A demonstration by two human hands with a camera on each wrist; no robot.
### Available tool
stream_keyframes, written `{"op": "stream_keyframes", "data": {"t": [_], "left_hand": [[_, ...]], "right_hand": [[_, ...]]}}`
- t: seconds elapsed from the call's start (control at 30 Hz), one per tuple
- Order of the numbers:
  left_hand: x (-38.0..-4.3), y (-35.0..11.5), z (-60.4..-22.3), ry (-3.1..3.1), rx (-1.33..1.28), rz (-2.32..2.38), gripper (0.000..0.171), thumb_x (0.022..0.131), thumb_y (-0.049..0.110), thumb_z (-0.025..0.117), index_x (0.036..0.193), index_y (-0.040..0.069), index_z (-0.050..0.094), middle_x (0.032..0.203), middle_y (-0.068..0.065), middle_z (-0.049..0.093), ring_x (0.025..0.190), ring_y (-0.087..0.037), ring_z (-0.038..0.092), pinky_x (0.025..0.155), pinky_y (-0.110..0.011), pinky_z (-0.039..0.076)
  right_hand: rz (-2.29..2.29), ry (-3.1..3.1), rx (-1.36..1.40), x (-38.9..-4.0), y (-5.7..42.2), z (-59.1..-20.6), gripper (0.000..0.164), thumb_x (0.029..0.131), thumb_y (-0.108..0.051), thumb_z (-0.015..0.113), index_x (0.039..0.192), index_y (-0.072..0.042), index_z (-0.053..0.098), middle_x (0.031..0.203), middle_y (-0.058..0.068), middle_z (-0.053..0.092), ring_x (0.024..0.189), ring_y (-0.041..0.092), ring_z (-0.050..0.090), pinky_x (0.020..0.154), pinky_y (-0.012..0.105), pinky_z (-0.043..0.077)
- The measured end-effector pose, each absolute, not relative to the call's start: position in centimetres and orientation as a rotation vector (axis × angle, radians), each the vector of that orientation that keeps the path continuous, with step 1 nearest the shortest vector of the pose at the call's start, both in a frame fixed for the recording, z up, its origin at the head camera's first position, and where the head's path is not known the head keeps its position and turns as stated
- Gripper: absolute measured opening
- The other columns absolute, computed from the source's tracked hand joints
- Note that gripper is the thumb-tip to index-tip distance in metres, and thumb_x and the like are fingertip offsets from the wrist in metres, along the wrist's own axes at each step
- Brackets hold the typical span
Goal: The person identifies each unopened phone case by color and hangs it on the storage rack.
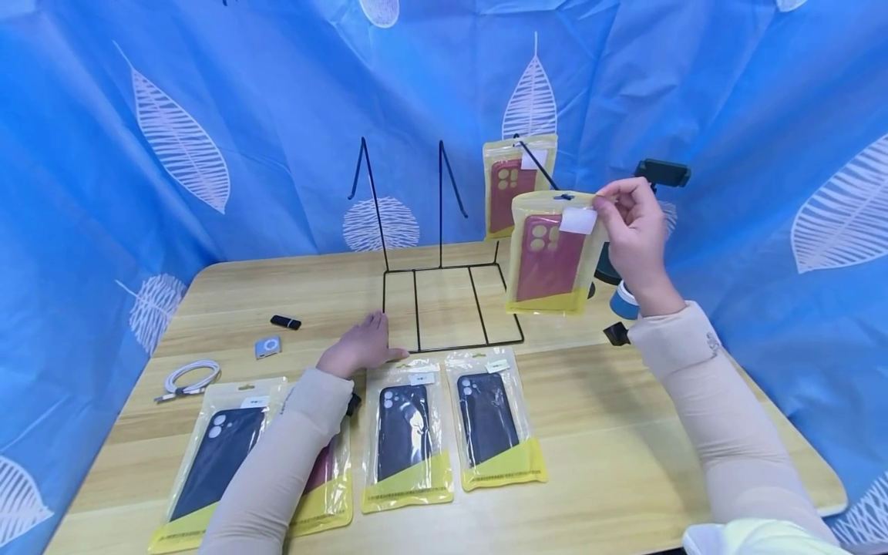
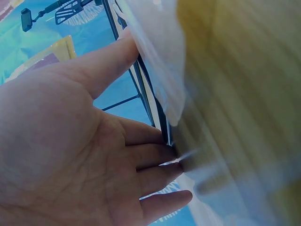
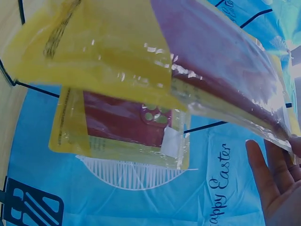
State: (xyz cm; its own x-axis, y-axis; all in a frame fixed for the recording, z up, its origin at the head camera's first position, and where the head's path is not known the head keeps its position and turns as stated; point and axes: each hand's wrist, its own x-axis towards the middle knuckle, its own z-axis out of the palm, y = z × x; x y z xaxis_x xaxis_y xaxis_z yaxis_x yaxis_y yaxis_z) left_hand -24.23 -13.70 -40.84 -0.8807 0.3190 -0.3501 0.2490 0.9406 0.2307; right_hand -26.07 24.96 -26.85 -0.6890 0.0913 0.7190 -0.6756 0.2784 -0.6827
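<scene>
- Pinched between thumb and fingers of the right hand (image 1: 634, 227): one front pouch (image 1: 551, 254), clear and yellow, a red phone case inside, held upright by its upper corner.
- Position of same: raised above the table (image 1: 610, 432), its hang slot at the tip of the rightmost hook (image 1: 539, 165); whether the wire passes through, I cannot tell.
- Left hand (image 1: 361, 344): palm down, fingers extended and loosely parted, resting at the near left corner of the wire rack (image 1: 440, 223).
- Rear pouch (image 1: 506, 196), also with a red case: hanging farther back on that hook.
- Three pouches with black cases, lying flat: left pouch (image 1: 222, 455), middle pouch (image 1: 405, 432), right pouch (image 1: 489, 420).
- Half-hidden pouch (image 1: 326, 486), red case: under the left forearm, beside the left pouch.
- Small items, left side: black stick (image 1: 285, 322), blue square device (image 1: 267, 347), coiled white cable (image 1: 192, 378).
- Backdrop: blue cloth (image 1: 277, 116), white leaf print.
</scene>
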Motion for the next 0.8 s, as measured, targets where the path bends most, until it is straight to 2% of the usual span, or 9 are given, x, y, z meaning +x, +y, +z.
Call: {"op": "stream_keyframes", "data": {"t": [0.23,0.43,0.8], "left_hand": [[-24.2,-13.7,-40.8,2.702,0.411,0.237,0.092,0.101,0.051,0.048,0.153,-0.014,0.008,0.162,-0.031,0.004,0.152,-0.044,0.007,0.125,-0.052,0.015],[-24.2,-13.7,-40.9,2.706,0.416,0.247,0.092,0.101,0.051,0.049,0.153,-0.014,0.009,0.162,-0.032,0.005,0.152,-0.044,0.007,0.125,-0.052,0.015],[-24.2,-13.8,-41.2,2.713,0.41,0.256,0.091,0.101,0.05,0.049,0.153,-0.014,0.01,0.162,-0.031,0.005,0.152,-0.044,0.008,0.125,-0.053,0.015]], "right_hand": [[1.444,-1.95,0.495,-27.5,24.9,-27.2,0.004,0.098,-0.01,0.06,0.102,-0.01,0.06,0.092,-0.009,0.064,0.071,0.009,0.055,0.06,0.017,0.045],[1.438,-2.017,0.44,-29.3,24.9,-27.0,0.006,0.099,-0.018,0.062,0.103,-0.016,0.057,0.096,-0.009,0.063,0.079,0.009,0.059,0.068,0.018,0.049],[1.456,-2.107,0.344,-32.3,24.4,-26.9,0.024,0.099,-0.029,0.06,0.119,-0.017,0.053,0.112,0.0,0.067,0.09,0.01,0.063,0.081,0.016,0.053]]}}
